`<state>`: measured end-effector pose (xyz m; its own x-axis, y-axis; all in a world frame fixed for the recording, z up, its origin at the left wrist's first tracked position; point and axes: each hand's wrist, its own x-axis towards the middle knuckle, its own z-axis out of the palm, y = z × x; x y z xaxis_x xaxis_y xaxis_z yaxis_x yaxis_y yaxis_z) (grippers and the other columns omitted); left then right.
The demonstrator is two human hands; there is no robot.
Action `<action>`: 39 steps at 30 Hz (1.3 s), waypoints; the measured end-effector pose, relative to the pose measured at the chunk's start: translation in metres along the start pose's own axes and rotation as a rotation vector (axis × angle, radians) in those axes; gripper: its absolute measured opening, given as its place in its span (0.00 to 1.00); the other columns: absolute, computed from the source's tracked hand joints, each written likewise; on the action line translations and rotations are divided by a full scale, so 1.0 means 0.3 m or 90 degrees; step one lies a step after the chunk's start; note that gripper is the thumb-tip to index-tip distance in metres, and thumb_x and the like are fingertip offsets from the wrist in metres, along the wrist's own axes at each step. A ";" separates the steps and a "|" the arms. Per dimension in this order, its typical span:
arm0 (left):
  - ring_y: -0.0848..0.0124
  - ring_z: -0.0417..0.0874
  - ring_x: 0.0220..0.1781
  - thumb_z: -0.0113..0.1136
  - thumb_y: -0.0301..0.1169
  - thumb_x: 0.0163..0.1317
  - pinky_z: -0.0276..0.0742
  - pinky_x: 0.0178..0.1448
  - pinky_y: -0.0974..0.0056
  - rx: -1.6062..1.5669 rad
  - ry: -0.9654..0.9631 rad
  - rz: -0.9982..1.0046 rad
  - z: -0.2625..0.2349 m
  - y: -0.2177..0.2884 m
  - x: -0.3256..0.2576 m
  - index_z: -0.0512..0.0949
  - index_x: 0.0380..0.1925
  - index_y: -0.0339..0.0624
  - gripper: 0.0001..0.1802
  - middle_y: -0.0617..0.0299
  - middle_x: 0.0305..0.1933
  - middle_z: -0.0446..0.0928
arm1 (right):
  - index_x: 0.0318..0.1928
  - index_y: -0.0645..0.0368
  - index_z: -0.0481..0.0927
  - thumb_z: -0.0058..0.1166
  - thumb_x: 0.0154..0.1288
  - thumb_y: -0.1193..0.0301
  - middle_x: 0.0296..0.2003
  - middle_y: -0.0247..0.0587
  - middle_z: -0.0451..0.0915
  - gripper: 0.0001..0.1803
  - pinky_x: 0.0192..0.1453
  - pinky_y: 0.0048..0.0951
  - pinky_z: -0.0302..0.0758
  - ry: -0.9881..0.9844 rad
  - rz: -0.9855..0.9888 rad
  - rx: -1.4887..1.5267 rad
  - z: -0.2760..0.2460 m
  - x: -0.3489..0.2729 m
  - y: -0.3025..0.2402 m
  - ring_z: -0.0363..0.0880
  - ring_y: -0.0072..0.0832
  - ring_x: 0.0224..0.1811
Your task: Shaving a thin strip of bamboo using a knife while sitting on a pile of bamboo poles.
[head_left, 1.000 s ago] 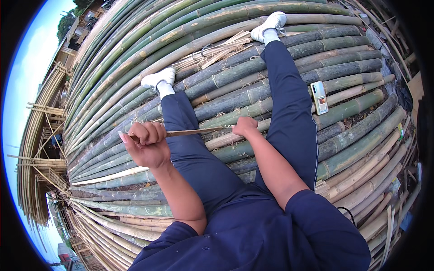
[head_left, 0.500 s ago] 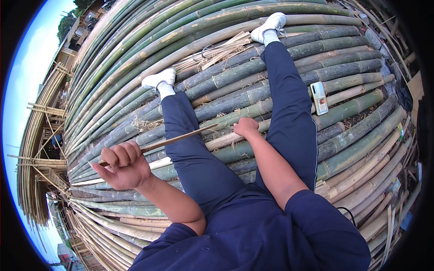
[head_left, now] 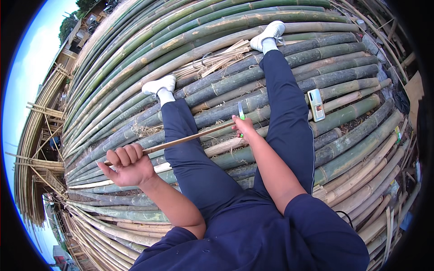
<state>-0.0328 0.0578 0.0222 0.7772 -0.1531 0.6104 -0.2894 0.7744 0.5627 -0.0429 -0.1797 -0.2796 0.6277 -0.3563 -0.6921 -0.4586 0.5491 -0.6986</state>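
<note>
While gripping the bamboo strip: left hand (fingers curled), arm outstretched.

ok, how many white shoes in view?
2: left shoe and right shoe, both resting on the bamboo poles at the top. None appears hidden.

Outdoors, daylight, blue sky at left, stacked green & tan bamboo poles – bamboo scaffolding beyond

The knife handle is hidden inside the right hand; the phone screen is unreadable.
</note>
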 end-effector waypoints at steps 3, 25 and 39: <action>0.77 0.40 0.15 0.34 0.54 0.72 0.38 0.21 0.66 -0.015 0.009 0.000 0.009 0.001 0.004 0.53 0.16 0.53 0.27 0.72 0.11 0.46 | 0.32 0.66 0.75 0.54 0.63 0.58 0.21 0.40 0.77 0.19 0.15 0.31 0.68 0.029 -0.011 0.003 -0.001 0.035 0.017 0.69 0.24 0.13; 0.76 0.44 0.15 0.32 0.51 0.71 0.42 0.20 0.67 0.193 -0.010 -0.033 0.016 -0.150 -0.029 0.54 0.15 0.49 0.26 0.69 0.11 0.49 | 0.35 0.68 0.74 0.48 0.61 0.64 0.24 0.41 0.78 0.15 0.15 0.29 0.71 0.041 0.025 -0.115 0.003 0.030 0.015 0.73 0.28 0.16; 0.76 0.45 0.14 0.32 0.50 0.71 0.42 0.20 0.66 0.184 -0.033 -0.029 0.051 -0.170 -0.014 0.54 0.15 0.49 0.27 0.69 0.10 0.50 | 0.43 0.68 0.69 0.44 0.61 0.71 0.27 0.45 0.74 0.13 0.19 0.33 0.73 0.018 0.027 -0.088 0.014 0.030 0.022 0.68 0.26 0.18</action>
<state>-0.0299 0.0098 -0.0006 0.7660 -0.2206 0.6038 -0.4071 0.5606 0.7211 -0.0376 -0.1761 -0.2897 0.5886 -0.3572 -0.7252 -0.5677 0.4560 -0.6854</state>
